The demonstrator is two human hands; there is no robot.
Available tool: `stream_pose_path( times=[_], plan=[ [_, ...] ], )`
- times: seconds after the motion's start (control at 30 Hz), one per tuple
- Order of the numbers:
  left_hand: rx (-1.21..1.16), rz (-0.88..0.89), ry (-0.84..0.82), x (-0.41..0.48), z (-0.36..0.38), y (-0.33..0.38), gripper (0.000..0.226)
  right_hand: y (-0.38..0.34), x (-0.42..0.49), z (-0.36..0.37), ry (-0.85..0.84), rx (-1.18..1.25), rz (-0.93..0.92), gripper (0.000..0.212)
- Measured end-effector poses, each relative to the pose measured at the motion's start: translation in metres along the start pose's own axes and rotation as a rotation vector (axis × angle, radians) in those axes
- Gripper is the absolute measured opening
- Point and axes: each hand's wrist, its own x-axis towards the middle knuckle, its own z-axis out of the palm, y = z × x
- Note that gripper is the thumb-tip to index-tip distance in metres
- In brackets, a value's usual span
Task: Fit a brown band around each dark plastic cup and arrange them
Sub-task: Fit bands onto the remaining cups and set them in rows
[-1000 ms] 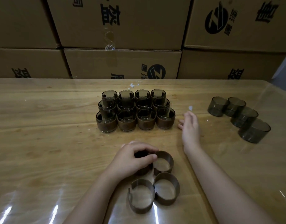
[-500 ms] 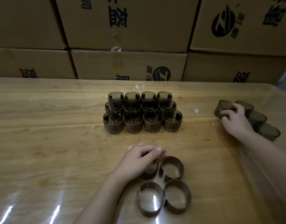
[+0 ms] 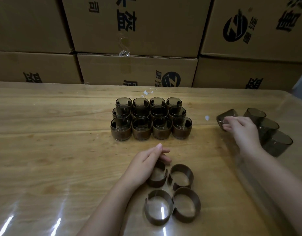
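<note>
Tabletop strip [image 3: 189, 150] between cup block [image 3: 151, 119] and loose bands [image 3: 181, 167] seems passable.

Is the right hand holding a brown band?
No, the right hand grips a bare dark cup; the four loose brown bands lie near the left hand.

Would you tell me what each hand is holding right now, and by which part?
The right hand grips the tilted bare cup by its side wall; the left hand merely rests on a brown band.
</note>
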Motion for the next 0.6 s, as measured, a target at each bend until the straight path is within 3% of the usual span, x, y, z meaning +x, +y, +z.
stream_pose_path(
  times=[0.07, 0.3, 0.43, 0.6],
  plan=[
    [-0.033, 0.007, 0.008, 0.0, 0.0, 0.0, 0.05, -0.012, -0.031, 0.008, -0.034, 0.195, -0.019, 0.014],
    [-0.217, 0.096, 0.074, -0.002, -0.005, 0.003, 0.054, -0.031, -0.124, 0.047, -0.468, 0.631, -0.192, 0.028],
    [-0.251, 0.11, 0.071, -0.003, -0.008, 0.003, 0.051, -0.018, -0.132, 0.059, -0.644, 0.671, -0.192, 0.03],
    [-0.238, 0.092, 0.069, 0.0, -0.004, -0.002, 0.048, -0.005, -0.121, 0.061, -0.712, 0.637, -0.212, 0.032]
  ],
)
